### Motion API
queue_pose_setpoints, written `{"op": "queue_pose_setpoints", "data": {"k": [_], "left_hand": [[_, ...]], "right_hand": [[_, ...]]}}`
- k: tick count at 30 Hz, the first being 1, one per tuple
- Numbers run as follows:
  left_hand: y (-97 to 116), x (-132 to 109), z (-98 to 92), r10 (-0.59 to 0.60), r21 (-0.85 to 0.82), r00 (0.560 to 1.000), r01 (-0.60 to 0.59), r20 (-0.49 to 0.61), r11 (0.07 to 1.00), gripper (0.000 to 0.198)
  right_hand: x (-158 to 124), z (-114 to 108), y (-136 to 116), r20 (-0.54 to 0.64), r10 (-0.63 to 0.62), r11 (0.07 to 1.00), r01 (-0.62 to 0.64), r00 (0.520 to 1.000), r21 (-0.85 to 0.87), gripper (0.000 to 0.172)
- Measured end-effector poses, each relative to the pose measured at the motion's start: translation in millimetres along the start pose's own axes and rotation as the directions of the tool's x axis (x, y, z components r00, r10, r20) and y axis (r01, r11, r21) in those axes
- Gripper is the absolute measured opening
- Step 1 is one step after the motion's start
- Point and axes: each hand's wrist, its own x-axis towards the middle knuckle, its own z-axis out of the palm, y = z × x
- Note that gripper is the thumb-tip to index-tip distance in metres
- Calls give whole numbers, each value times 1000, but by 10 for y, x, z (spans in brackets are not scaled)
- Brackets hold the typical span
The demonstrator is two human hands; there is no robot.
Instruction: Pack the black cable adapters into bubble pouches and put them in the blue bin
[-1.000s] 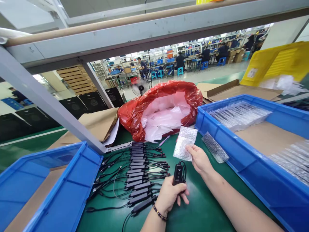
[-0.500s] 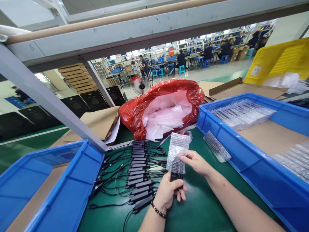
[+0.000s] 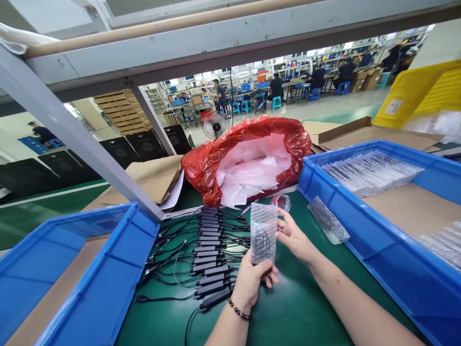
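A clear bubble wrap bag (image 3: 263,228) stands tilted up in front of me over the green tabletop, with a dark flat item inside its lower part. My left hand (image 3: 252,278) grips the bag's bottom end, thumb in front and fingers behind. At the bag's upper right edge, my right hand (image 3: 293,238) pinches the plastic between thumb and fingers. Left of my hands lies a column of black adapters with cables (image 3: 209,257). One filled bubble wrap bag (image 3: 327,221) rests on the table to the right, against the blue bin.
A red plastic sack (image 3: 201,168) of empty bubble wrap bags sits at the back. The right blue bin (image 3: 363,230) holds rows of wrapped items over cardboard. Another blue bin (image 3: 118,259) stands left. A slanted metal post (image 3: 90,139) and a crossbeam frame the bench.
The bubble wrap bag has slid down over the black item, whose lower end stuck out before. My right hand has shifted from the bag's front to its upper right edge.
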Motion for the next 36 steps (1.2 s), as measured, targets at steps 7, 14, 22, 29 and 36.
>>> {"op": "queue_pose_setpoints", "data": {"k": [7, 14, 22, 29, 36], "left_hand": [[38, 5, 3, 74, -252, 992, -98, -101, 963, 33], [153, 60, -111, 168, -362, 968, -226, -184, 904, 37], [162, 138, -229, 106, -510, 924, -295, -367, 808, 21], [107, 84, -96, 139, -516, 963, -243, -232, 821, 25], [-27, 31, 38, 139, -529, 975, -212, -174, 822, 29]], "right_hand": [[-185, 279, 134, 272, -172, 811, 293, 947, -506, 65], [-159, 239, 154, 292, -303, 680, 421, 907, -600, 50], [-200, 281, 194, 410, -230, 688, 445, 883, -573, 63], [-152, 261, 204, 262, -280, 702, 383, 924, -601, 51], [-145, 256, 220, 251, -311, 713, 400, 917, -576, 43]]}}
